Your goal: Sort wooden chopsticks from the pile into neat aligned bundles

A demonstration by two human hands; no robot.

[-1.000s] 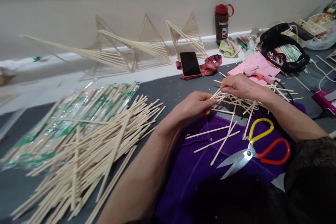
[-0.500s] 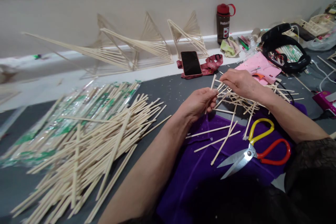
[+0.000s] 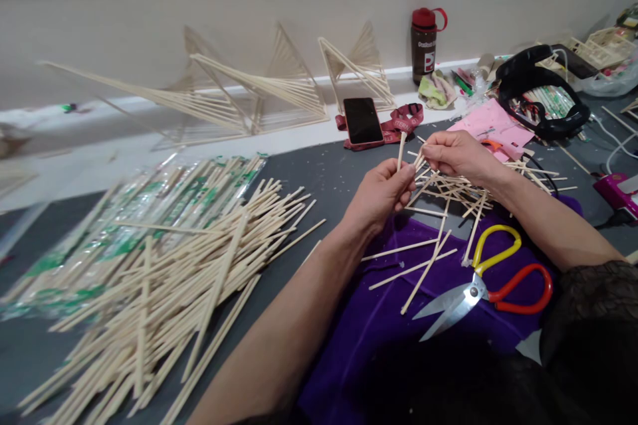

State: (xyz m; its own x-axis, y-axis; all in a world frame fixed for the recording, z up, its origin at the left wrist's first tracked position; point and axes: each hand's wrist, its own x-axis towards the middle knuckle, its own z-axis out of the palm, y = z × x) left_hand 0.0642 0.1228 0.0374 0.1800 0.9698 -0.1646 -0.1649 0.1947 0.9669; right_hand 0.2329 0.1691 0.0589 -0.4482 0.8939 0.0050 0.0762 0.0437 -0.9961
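My left hand (image 3: 381, 192) is closed round a thin wooden stick (image 3: 401, 150), whose pale end sticks up above the thumb. Just to the right, my right hand (image 3: 454, 154) pinches another short stick (image 3: 420, 158) that slants towards the left fingertips. Whether the two held sticks touch is hidden by the fingers. Below and behind the right hand lies a loose heap of short sticks (image 3: 448, 187). Several cut sticks (image 3: 426, 272) rest on the purple cloth (image 3: 379, 319). Scissors (image 3: 473, 291) with one yellow and one red handle lie there too, blades parted.
A big pile of long sticks (image 3: 199, 285) covers the left of the table, beside plastic-wrapped chopsticks (image 3: 149, 212). Stick frames (image 3: 279, 89) lean on the wall. A phone (image 3: 363, 123), a bottle (image 3: 424, 46), pink paper (image 3: 491, 125) and a black headband-like device (image 3: 543, 96) stand farther back.
My right hand has turned and lifted slightly from the heap, its pinched stick now showing more clearly. The stick in my left hand stands a little higher and more upright.
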